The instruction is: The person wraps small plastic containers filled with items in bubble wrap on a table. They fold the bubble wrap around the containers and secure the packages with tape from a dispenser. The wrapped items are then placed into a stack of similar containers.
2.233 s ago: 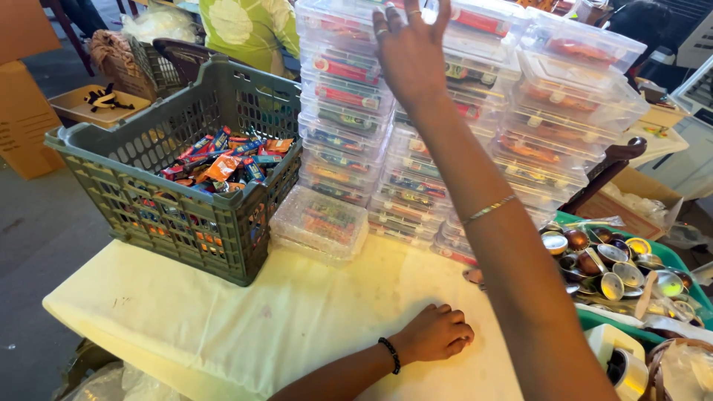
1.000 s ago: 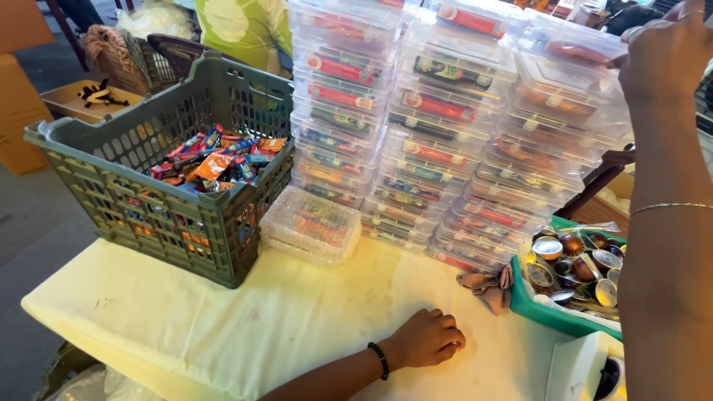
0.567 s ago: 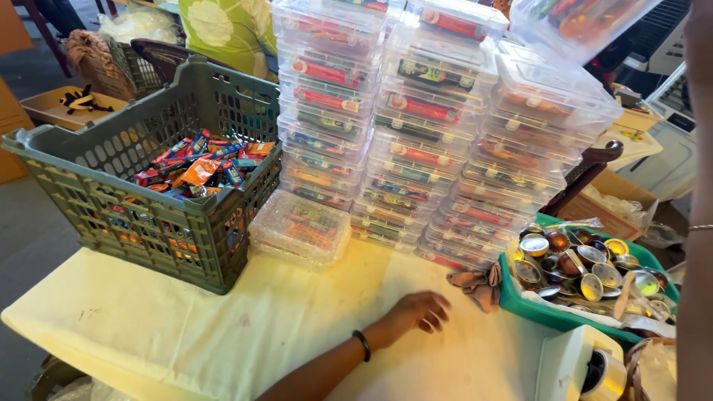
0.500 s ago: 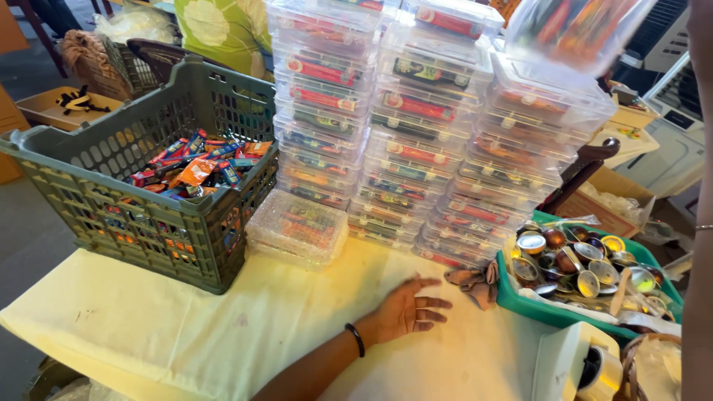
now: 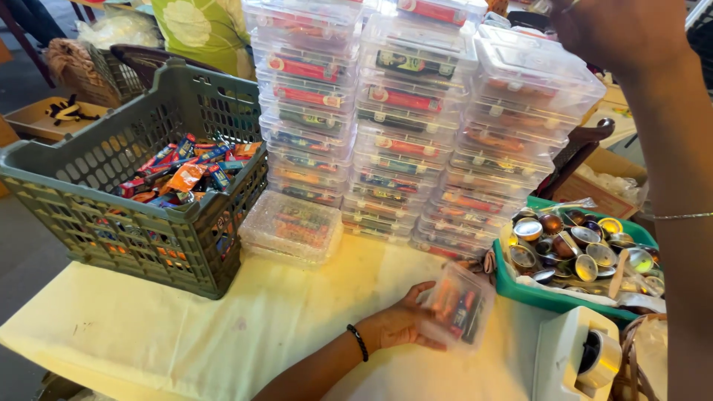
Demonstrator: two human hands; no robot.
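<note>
Left hand (image 5: 397, 323) gripping small clear plastic box (image 5: 457, 306), fingers wrapped round it, low over tabletop (image 5: 186, 327). Box stacks (image 5: 416, 119) just beyond it. Right hand (image 5: 616, 30) raised above; grip unclear.

Market stall or packing table: stacks of clear plastic boxes (image 5: 416, 126) far centre, grey crate of wrapped sweets (image 5: 141, 215) left, green tray of metal caps (image 5: 579, 260) right, yellow tablecloth (image 5: 223, 327) near.
</note>
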